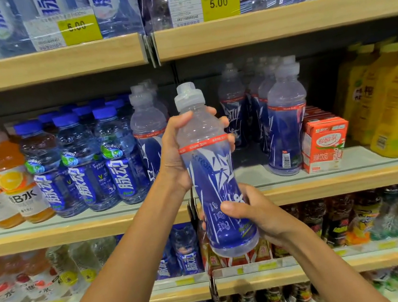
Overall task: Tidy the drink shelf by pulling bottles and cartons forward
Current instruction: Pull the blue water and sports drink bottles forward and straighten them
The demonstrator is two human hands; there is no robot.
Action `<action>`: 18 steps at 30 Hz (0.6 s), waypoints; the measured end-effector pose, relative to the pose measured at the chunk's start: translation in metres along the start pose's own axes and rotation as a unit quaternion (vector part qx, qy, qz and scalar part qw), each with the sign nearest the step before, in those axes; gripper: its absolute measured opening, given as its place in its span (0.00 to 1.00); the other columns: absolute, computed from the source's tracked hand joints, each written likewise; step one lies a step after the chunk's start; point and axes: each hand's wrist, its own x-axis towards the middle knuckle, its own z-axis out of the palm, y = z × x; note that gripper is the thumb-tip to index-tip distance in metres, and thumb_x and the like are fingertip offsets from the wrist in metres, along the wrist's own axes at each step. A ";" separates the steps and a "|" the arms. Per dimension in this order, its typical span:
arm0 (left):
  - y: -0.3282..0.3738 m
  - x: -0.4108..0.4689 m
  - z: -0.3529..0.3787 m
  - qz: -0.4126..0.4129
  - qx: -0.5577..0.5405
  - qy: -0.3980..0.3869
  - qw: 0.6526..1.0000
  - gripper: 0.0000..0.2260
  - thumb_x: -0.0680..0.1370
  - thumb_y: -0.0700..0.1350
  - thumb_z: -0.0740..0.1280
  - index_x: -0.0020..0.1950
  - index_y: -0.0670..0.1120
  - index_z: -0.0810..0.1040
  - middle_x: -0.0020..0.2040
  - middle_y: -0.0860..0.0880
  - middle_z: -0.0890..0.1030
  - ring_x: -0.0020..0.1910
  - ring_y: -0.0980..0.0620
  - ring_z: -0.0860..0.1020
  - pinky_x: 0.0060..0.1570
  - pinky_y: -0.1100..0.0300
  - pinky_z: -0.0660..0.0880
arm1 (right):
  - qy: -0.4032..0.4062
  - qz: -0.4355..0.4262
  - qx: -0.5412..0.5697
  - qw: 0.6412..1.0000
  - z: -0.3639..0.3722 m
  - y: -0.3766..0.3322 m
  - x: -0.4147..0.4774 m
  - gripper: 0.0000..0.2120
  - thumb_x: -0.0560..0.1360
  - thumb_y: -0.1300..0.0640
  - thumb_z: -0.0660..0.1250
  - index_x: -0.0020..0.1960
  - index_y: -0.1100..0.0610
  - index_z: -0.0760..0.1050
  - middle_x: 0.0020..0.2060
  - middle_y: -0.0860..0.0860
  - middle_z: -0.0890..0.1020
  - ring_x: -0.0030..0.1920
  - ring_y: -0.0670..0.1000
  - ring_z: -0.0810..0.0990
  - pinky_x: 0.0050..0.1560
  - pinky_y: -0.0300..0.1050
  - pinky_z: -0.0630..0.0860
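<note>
Presently held item: a sports-drink bottle [211, 174] with a blue label and a clear sport cap, carried in the air in front of the middle shelf [348, 179], leaning slightly, touching no shelf.
Left hand [180, 153]: wrapped round the bottle's shoulder, just under the cap.
Right hand [264, 215]: wrapped round the lower body, thumb across the label, near the base.
Gap on shelf: an open lane between the left-hand matching bottle [149, 134] and the right-hand front bottle [286, 124]; judged the likely place for the held item.
Risk 1, knock-over: both neighbours are tall and narrow. A base swung in at a lean could strike one and topple it into the row behind.
Risk 2, shelf lip: a base brought in too low could catch the front edge and jolt the bottle from the grip.
Risk 3, slip: the smooth plastic narrows at the waist. Letting go with one hand early would leave a weak one-handed hold.
Risk 4, carton: the red drink carton [323, 144] stands touching the right-hand front bottle. A shove there could push it askew.
Risk 5, facing: the right-hand front bottle shows its barcode outward. The held item could end up turned likewise.
</note>
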 end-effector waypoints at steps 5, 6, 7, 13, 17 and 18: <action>0.006 -0.005 -0.005 0.006 0.084 0.062 0.995 0.19 0.66 0.53 0.74 0.52 0.43 0.82 0.51 0.42 0.83 0.47 0.46 0.82 0.50 0.54 0.78 | 0.046 -0.049 -0.076 0.995 0.006 0.005 0.005 0.24 0.63 0.47 0.72 0.55 0.53 0.73 0.47 0.49 0.85 0.47 0.50 0.84 0.47 0.41 0.80; 0.008 -0.006 -0.005 0.005 0.143 0.099 0.985 0.19 0.70 0.54 0.71 0.55 0.43 0.81 0.53 0.42 0.83 0.49 0.46 0.82 0.51 0.55 0.78 | 0.059 -0.063 -0.086 0.993 0.005 0.005 0.006 0.22 0.64 0.48 0.73 0.55 0.52 0.73 0.46 0.47 0.85 0.47 0.48 0.84 0.45 0.38 0.79; 0.007 -0.008 -0.008 0.014 0.206 0.141 0.968 0.19 0.73 0.56 0.68 0.57 0.44 0.80 0.55 0.43 0.83 0.51 0.47 0.82 0.51 0.57 0.79 | 0.074 -0.078 -0.101 0.989 0.002 0.005 0.009 0.20 0.65 0.50 0.74 0.55 0.52 0.73 0.46 0.45 0.85 0.46 0.46 0.84 0.44 0.36 0.78; -0.034 -0.056 -0.053 0.202 0.613 0.234 0.727 0.10 0.79 0.46 0.62 0.50 0.42 0.80 0.45 0.50 0.82 0.45 0.54 0.80 0.47 0.60 0.76 | 0.185 -0.150 -0.200 0.950 -0.024 0.002 0.032 0.25 0.68 0.50 0.74 0.61 0.54 0.71 0.50 0.46 0.83 0.50 0.43 0.82 0.49 0.35 0.77; -0.052 -0.073 -0.093 0.188 0.840 0.073 0.503 0.13 0.79 0.45 0.60 0.54 0.37 0.79 0.50 0.43 0.80 0.48 0.46 0.80 0.47 0.57 0.76 | 0.217 -0.134 -0.215 0.943 -0.034 0.008 0.056 0.26 0.68 0.47 0.73 0.61 0.53 0.70 0.51 0.45 0.82 0.51 0.43 0.81 0.51 0.40 0.77; -0.053 -0.074 -0.101 0.188 0.871 0.029 0.453 0.14 0.79 0.45 0.59 0.54 0.37 0.79 0.50 0.42 0.81 0.48 0.44 0.80 0.46 0.55 0.77 | 0.226 -0.129 -0.216 0.941 -0.036 0.012 0.063 0.25 0.69 0.48 0.73 0.61 0.53 0.69 0.52 0.46 0.82 0.51 0.44 0.81 0.53 0.43 0.77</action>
